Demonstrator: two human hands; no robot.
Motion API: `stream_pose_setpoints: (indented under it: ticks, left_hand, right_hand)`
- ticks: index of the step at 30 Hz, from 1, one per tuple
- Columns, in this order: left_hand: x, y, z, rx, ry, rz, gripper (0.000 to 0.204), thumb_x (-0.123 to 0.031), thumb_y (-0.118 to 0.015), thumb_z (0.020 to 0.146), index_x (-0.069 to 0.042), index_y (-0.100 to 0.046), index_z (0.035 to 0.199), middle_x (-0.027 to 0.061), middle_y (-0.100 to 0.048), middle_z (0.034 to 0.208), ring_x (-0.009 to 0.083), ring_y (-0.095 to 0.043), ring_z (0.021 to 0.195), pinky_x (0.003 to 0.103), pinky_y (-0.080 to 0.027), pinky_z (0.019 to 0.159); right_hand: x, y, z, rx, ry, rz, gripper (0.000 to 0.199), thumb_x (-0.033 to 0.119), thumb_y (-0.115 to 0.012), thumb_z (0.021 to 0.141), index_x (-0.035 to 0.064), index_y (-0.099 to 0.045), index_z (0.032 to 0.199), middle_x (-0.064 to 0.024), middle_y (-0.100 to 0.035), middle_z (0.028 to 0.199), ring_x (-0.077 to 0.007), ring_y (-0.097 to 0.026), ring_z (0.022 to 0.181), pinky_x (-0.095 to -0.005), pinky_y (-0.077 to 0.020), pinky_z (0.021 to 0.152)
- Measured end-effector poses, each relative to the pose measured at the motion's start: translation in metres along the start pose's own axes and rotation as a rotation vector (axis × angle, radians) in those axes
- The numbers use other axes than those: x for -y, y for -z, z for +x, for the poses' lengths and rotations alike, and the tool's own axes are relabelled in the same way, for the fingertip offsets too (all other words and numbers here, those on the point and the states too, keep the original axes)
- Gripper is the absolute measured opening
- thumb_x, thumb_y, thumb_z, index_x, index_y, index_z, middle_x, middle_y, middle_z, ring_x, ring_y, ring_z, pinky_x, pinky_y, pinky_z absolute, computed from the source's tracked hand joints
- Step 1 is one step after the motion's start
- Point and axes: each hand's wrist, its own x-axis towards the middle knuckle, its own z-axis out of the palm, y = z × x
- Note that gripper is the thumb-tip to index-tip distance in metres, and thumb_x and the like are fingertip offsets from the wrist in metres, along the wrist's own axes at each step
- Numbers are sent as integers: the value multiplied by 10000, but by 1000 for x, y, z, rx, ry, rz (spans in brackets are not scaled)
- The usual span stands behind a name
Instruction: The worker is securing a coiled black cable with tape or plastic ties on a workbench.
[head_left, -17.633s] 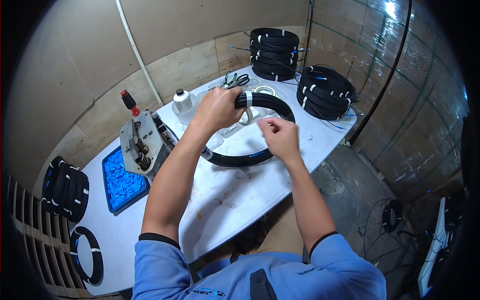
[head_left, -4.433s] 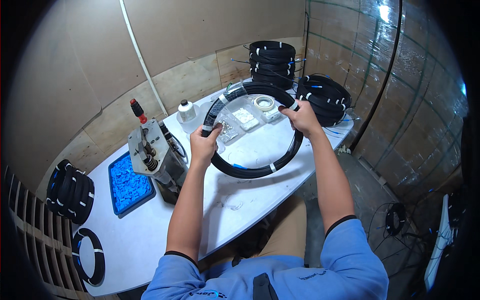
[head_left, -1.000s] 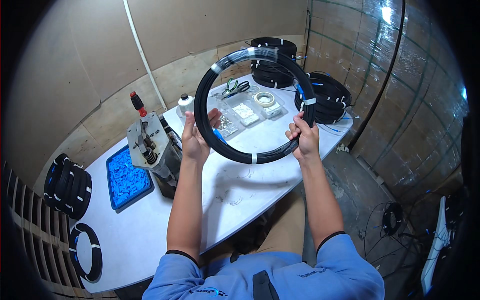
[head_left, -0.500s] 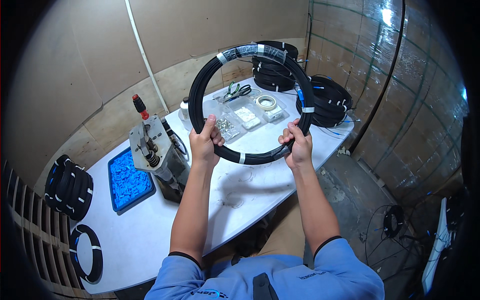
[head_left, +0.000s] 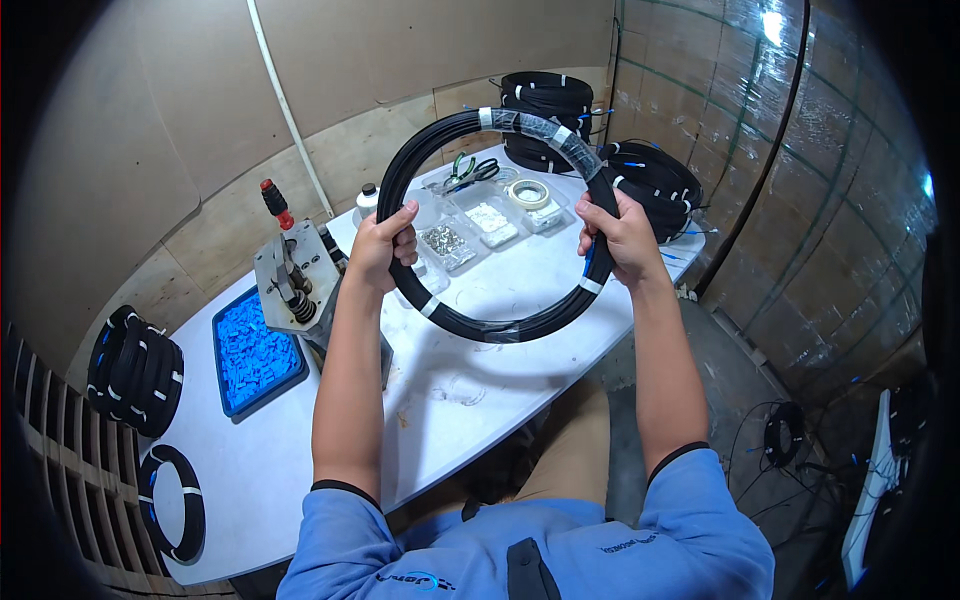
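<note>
Between both hands I hold up a large coil of black cable point(head_left: 517, 329), bound with white tape bands and clear wrap along its upper and lower arcs. My left hand point(head_left: 386, 246) is closed round its left side, thumb up. Gripping the right side is my right hand point(head_left: 624, 234), fingers wrapped around the cable. A bit of blue shows on the coil just below the right hand. The coil hangs above the white table point(head_left: 470, 400), tilted toward me, and plastic trays show through its opening.
Left stand a hand press point(head_left: 300, 285) with a red handle and a blue tray point(head_left: 262, 408) of small blue parts. Behind my coil are a tape roll point(head_left: 528, 193), scissors point(head_left: 475, 174) and a bottle point(head_left: 367, 198). More cable coils point(head_left: 650, 190) sit at the back right and far left.
The coil has turned clockwise in my hands and dropped slightly toward me. My hands now grip higher up its sides and farther apart.
</note>
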Motion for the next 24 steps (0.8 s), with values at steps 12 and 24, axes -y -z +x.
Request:
stream_pose_setpoints:
  ticks: [12, 24]
  left_hand:
    - [-11, -14, -3, 19, 12, 207, 277, -299, -748, 854, -127, -534, 822, -48, -448, 598, 66, -406, 466, 233, -325, 431]
    - [90, 1, -23, 122, -184, -464, 661, -567, -535, 925, -75, -439, 1356, 231, -535, 1315, 387, -538, 1220, 495, -409, 1061]
  right_hand:
    - [-34, 13, 3, -128, -116, 135, 199, 149, -701, 866, 84, -517, 827, 20, -454, 587, -96, -499, 496, -272, -465, 492]
    - [-55, 7, 0, -170, 14, 468, 157, 50, -623, 862, 99, -495, 785, 29, -417, 556, -94, -442, 473, -279, -434, 499]
